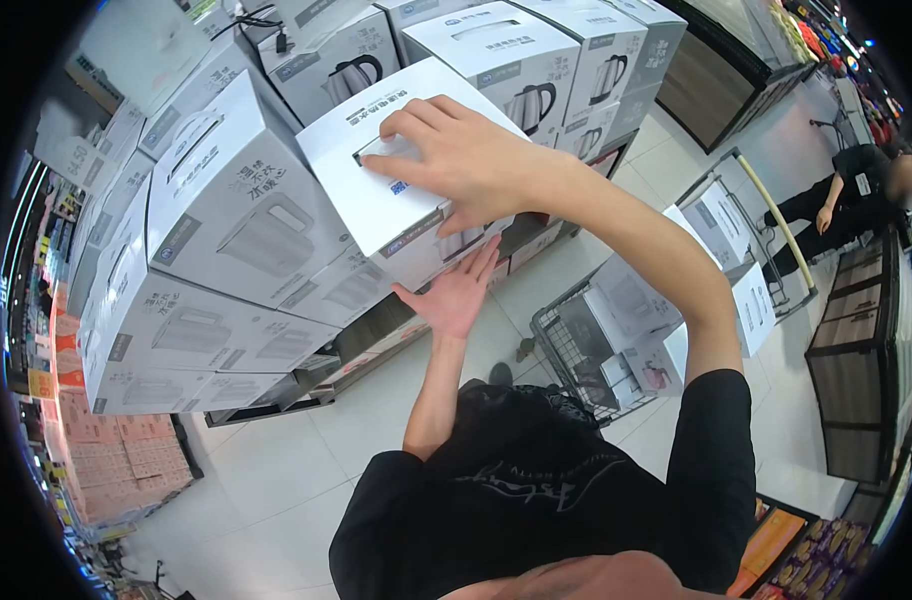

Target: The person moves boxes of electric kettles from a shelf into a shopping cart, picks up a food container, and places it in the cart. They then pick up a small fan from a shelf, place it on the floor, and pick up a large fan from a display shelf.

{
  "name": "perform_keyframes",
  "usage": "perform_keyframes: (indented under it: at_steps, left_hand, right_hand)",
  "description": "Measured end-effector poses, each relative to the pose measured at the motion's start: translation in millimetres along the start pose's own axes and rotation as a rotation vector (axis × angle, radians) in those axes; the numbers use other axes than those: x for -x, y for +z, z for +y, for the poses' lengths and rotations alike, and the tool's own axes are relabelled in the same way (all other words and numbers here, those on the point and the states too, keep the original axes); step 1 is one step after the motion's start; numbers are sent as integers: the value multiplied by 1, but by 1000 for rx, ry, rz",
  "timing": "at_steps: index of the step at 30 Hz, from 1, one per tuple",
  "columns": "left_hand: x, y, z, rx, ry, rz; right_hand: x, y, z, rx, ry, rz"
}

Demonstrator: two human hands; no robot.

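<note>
A white box printed with a kettle rests on the near edge of a stack, its top tilted toward me. My right hand lies over this top, closed on it, with bent fingers and one fingertip at the dark handle slot. Below, my left hand is palm up, fingers stretched and spread along the box's lower front edge. Beside it on the left stands another kettle box. Behind are more kettle boxes, printed with steel kettles.
To the right stands a shopping cart loaded with several boxes. A person in dark clothes is beyond its yellow handle. Dark wood-panelled display cases line the far right. Pink cartons are stacked at lower left on the tiled floor.
</note>
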State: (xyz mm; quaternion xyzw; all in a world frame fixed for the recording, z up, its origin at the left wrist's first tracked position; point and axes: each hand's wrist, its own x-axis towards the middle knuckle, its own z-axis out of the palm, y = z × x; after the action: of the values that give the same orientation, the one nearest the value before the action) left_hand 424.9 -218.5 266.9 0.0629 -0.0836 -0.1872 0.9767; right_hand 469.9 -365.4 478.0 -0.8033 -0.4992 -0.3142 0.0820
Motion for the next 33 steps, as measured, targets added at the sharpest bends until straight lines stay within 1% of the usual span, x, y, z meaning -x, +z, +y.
perform_keyframes:
  at_steps: [1, 3, 6, 9, 12, 13, 16, 17, 20, 23, 26, 29, 31, 33]
  left_hand:
    - [4, 2, -4, 15, -3, 18]
    - [14, 3, -12, 42, -10, 52]
    - [32, -22, -20, 35, -65, 7]
    - [52, -28, -30, -70, -90, 52]
    - [80, -57, -34, -133, -124, 57]
    - [88, -53, -38, -194, -137, 122]
    - [103, -53, -45, -264, -195, 174]
    - [106, -52, -47, -279, -213, 185]
    - [110, -51, -57, -300, -285, 200]
    - [101, -47, -72, -292, -364, 192]
    - [79, -44, -96, -242, -448, 183]
    - [51, -35, -122, -168, -539, 184]
    - [29, -26, -141, -87, -591, 236]
    - [9, -23, -161, -32, -667, 203]
  right_hand:
    - [5, -3, -4, -10, -9, 24]
    - [14, -9, -14, -26, 21, -36]
    - [30, -16, -27, -80, 54, -70]
    - [51, -25, -39, -111, 63, -65]
    - [73, -36, -56, -119, 91, -44]
    - [80, -31, -60, -69, 72, 65]
    - [99, -38, -79, -139, 131, 75]
    - [106, -45, -83, -184, 159, 47]
    - [126, -57, -92, -174, 224, 7]
    - [147, -74, -94, -270, 307, -9]
    - [168, -83, -94, -276, 482, -11]
    - [188, -96, -90, -171, 596, -8]
    - [199, -104, -91, -104, 690, -15]
    - [210, -111, -90, 23, 785, -50]
